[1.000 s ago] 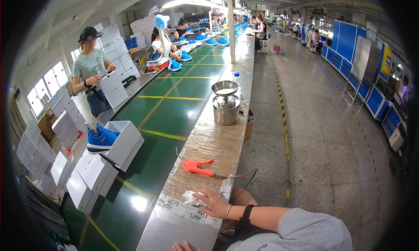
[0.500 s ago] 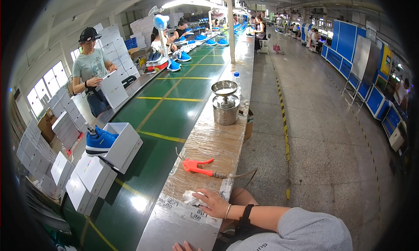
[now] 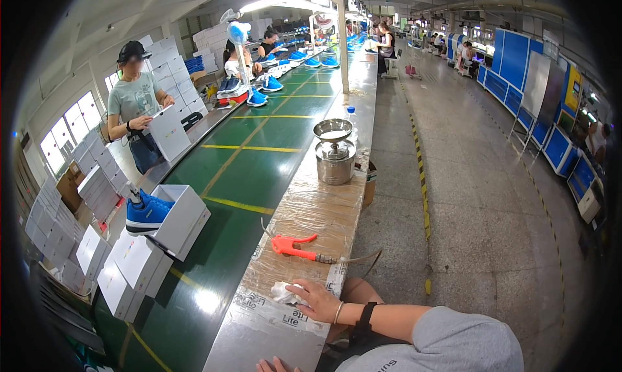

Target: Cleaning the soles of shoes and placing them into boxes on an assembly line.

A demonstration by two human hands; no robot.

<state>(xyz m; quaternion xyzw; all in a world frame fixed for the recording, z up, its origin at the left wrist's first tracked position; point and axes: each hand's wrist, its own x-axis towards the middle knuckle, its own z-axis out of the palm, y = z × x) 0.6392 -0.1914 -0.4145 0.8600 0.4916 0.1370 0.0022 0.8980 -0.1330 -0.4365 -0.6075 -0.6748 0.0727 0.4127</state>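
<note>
My left hand [image 3: 275,365] is cut off at the frame edge, grip unclear, while my right hand [image 3: 319,300] presses a crumpled white cloth [image 3: 282,293] on the tape-wrapped bench [image 3: 311,210] beside the green conveyor [image 3: 259,171].

Orange air gun [image 3: 295,246], blue shoes [image 3: 148,213], green belt [image 3: 259,165].

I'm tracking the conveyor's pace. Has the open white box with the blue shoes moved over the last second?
Yes. The open box has travelled along the green belt toward the camera, further from the steel pot.
</note>
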